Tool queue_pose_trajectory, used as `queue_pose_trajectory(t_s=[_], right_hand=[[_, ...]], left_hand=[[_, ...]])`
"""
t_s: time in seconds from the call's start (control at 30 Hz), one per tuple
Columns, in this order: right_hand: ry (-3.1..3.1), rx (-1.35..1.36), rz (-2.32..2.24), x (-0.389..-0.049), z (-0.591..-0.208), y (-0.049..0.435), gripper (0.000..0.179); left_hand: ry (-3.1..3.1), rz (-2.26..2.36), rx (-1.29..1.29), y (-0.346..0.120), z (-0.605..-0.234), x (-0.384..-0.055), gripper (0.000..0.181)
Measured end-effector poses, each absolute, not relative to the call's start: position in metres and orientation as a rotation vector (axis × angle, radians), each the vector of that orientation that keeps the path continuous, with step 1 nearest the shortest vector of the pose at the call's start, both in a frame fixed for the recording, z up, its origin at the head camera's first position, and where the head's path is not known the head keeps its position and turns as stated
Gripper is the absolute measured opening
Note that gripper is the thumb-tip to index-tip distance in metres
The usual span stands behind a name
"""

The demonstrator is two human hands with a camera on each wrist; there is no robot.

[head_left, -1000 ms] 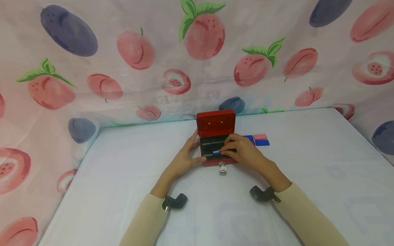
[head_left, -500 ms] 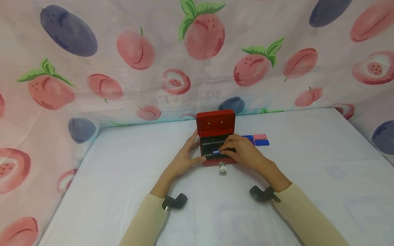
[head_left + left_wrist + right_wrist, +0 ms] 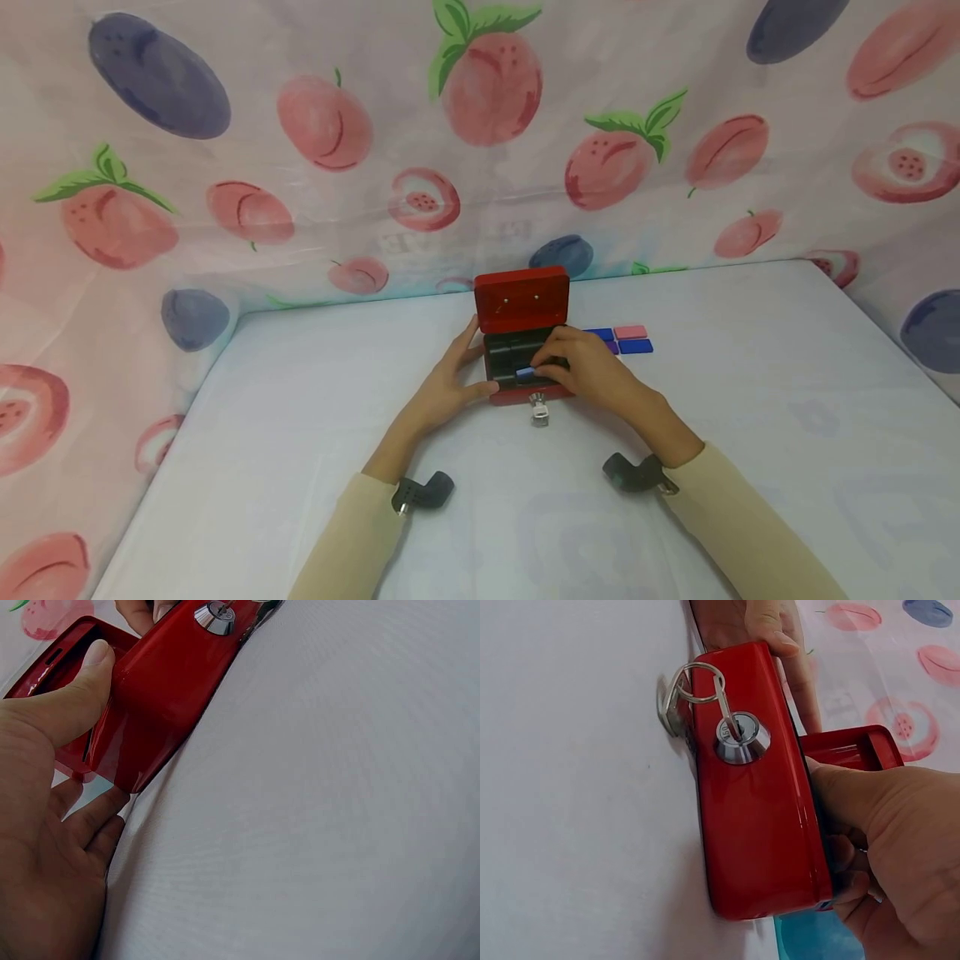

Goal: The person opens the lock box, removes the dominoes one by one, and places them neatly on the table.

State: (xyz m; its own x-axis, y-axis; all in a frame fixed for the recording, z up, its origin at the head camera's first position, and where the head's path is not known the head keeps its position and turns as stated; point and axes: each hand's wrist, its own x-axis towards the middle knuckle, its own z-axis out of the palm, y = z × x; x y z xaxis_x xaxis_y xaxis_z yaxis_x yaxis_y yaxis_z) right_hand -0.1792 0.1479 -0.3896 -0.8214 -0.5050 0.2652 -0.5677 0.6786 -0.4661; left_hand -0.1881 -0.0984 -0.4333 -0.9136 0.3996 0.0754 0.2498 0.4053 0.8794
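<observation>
A small red cash box [image 3: 517, 399] stands with its lid [image 3: 522, 307] raised, showing a black tray [image 3: 501, 350] inside. My left hand [image 3: 442, 387] holds its left end, thumb at the front corner and fingers along the side. Over the tray, my right hand [image 3: 596, 367] pinches a small blue block [image 3: 525, 373] between thumb and fingers; the rest of the block is hidden by the fingers. In the right wrist view, a key [image 3: 725, 709] sits in the round silver lock [image 3: 742, 750] on the front.
Right of the box lie flat tiles: a pink one [image 3: 631, 332], a blue one [image 3: 636, 346], and another blue [image 3: 600, 334] and a purple one [image 3: 613, 347] partly behind the right hand. White cloth [image 3: 480, 517] covers the table; a fruit-print curtain [image 3: 337, 208] hangs behind.
The head view has shifted slightly, moving the scene a little left. The blue block sits at a slightly different tilt in the right hand's fingers. The left hand keeps its hold.
</observation>
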Motion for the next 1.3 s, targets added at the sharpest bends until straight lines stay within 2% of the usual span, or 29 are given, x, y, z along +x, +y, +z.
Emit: queue_pose_trajectory(t_s=[0.67, 1.0, 1.3], right_hand=[[-2.801, 0.834, 0.85, -0.178, -0.388, 0.148, 0.005], [-2.755, 0.831, 0.925, -0.178, -0.381, 0.153, 0.008], [-2.752, 0.775, 0.948, -0.179, -0.376, 0.156, 0.007]], left_hand=[[2.501, 1.525, 0.568, -0.098, -0.435, -0.189, 0.097], [2.468, 1.508, 0.57, -0.093, -0.394, -0.168, 0.093], [2.484, 1.508, 0.578, -0.092, -0.39, -0.166, 0.093]])
